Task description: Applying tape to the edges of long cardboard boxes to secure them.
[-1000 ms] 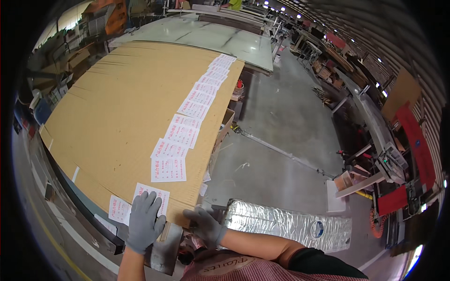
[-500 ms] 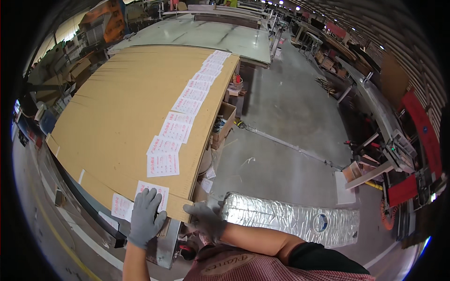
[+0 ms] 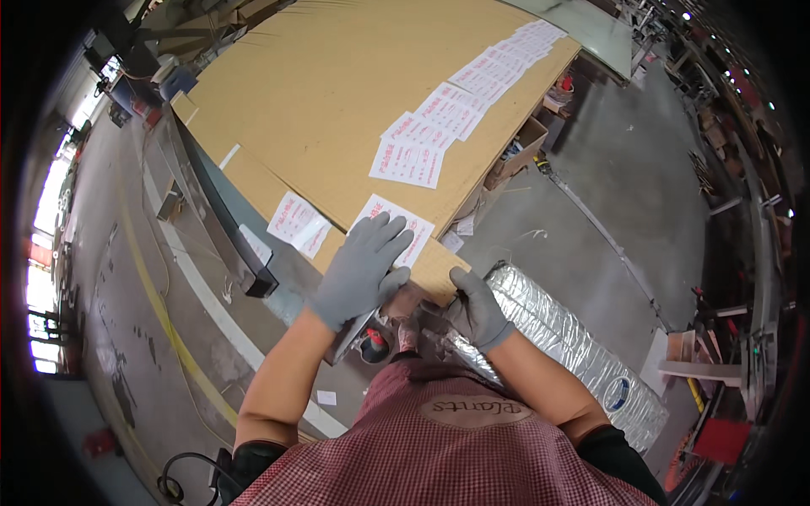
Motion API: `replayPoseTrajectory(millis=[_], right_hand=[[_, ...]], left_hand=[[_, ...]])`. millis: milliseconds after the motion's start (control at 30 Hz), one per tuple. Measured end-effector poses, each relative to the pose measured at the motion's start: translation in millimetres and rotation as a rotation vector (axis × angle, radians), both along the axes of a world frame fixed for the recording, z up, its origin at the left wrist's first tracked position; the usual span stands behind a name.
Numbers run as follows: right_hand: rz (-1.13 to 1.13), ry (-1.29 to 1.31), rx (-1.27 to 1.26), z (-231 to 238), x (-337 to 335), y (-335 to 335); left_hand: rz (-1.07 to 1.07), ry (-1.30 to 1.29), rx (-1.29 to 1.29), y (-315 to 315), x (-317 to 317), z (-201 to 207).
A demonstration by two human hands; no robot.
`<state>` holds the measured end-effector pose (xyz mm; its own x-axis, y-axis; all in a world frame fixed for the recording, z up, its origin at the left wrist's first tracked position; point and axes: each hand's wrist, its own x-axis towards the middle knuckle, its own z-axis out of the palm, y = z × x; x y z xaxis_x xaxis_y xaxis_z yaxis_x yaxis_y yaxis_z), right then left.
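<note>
A large brown cardboard sheet (image 3: 312, 93) covers the table in front of me. My left hand (image 3: 361, 268), in a grey glove, lies flat with fingers stretched over a white paper with red print (image 3: 419, 228) near the sheet's front edge. At the front right corner, my right hand (image 3: 483, 314), also gloved, has its thumb on top of the cardboard while its fingers are hidden below the edge. Left of my left hand lies another printed paper (image 3: 297, 223). Several overlapping printed papers (image 3: 410, 162) run in a row along the right side toward the far end.
A roll wrapped in silver foil (image 3: 574, 354) lies on the floor to the right. An open cardboard box (image 3: 525, 148) sits beside the table's right side. Dark metal framing (image 3: 219, 228) runs along the left, and a pale glass-like panel (image 3: 595, 29) extends beyond the cardboard.
The view has swung left and downward, so the table appears farther right and up. Both hands stay at nearly the same places on the cardboard and paper.
</note>
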<state>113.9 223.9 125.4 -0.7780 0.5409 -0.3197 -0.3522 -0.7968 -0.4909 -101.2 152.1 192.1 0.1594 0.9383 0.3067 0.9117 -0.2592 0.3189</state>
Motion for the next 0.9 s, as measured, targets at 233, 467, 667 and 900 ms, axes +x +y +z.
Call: replayPoseTrajectory(millis=[233,467,667,900], right_hand=[[-0.007,0.013,0.039,26,71,-19],[-0.164,0.026,-0.191,11,164,-35],[-0.420,-0.731,0.498,82,294,-42],[-0.117,-1.560,1.390,62,403,-98]], left_hand=[[-0.106,-0.156,-0.220,-6,65,31],[-0.108,-0.149,-0.095,-9,106,12],[-0.133,-0.027,-0.104,-22,97,10],[-0.137,0.048,-0.062,-21,112,16]])
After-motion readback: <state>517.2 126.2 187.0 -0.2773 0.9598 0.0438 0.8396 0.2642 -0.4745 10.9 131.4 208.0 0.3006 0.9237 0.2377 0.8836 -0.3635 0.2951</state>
